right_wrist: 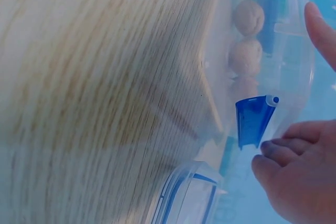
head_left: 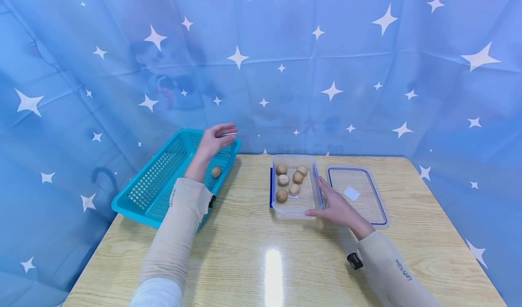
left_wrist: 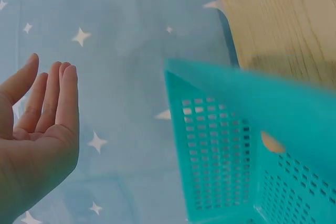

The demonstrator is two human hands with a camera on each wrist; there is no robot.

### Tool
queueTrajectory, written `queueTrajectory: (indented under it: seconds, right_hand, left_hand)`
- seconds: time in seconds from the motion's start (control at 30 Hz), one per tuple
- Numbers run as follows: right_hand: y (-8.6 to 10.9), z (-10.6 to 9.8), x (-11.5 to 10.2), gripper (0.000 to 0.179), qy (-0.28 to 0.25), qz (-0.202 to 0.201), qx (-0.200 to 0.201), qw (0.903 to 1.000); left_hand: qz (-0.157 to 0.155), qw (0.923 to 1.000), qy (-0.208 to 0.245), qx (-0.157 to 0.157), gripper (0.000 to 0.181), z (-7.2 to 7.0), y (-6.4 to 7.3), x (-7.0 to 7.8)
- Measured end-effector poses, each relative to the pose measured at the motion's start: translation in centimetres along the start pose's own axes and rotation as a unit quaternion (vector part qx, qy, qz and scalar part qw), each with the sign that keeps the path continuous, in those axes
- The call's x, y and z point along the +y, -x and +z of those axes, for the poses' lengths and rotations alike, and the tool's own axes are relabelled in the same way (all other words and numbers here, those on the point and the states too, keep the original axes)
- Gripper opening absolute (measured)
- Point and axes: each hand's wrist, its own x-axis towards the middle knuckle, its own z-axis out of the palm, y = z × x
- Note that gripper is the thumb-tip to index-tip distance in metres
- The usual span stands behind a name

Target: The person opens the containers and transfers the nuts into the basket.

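My left hand [head_left: 214, 140] is raised over the far right part of a turquoise basket [head_left: 122, 206]. Its fingers are fairly straight and slightly bent, and nothing is in it; the left wrist view shows the bare palm [left_wrist: 39, 150]. One walnut [head_left: 216, 172] lies in the basket, partly visible in the left wrist view too. My right hand [head_left: 336, 207] holds a clear plastic box [head_left: 302, 212] by its near right corner, thumb at the front and fingers along the right side by a blue latch [right_wrist: 254, 121]. Several walnuts [head_left: 282, 195] lie inside the box.
A clear lid [head_left: 367, 207] with a blue seal lies on the wooden table [head_left: 244, 261], right of the box. A second blue latch [head_left: 271, 188] hangs along the box's left side. Behind the table hangs a blue curtain [head_left: 277, 85] with white stars.
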Motion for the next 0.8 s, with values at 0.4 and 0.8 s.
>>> queueTrajectory:
  seconds: [0.4,0.8]
  right_hand:
    - [-0.1,0.1,0.4,0.116,-0.004,-0.006,0.0,1.0]
    - [0.0,0.0,0.2,0.116,-0.013,-0.007,-0.001,0.9999]
  left_hand:
    - [0.034,0.9986,-0.035,-0.019,0.043,3.6,0.5,0.0]
    - [0.029,0.9979,-0.003,-0.058,0.043,7.0,0.7,-1.4]
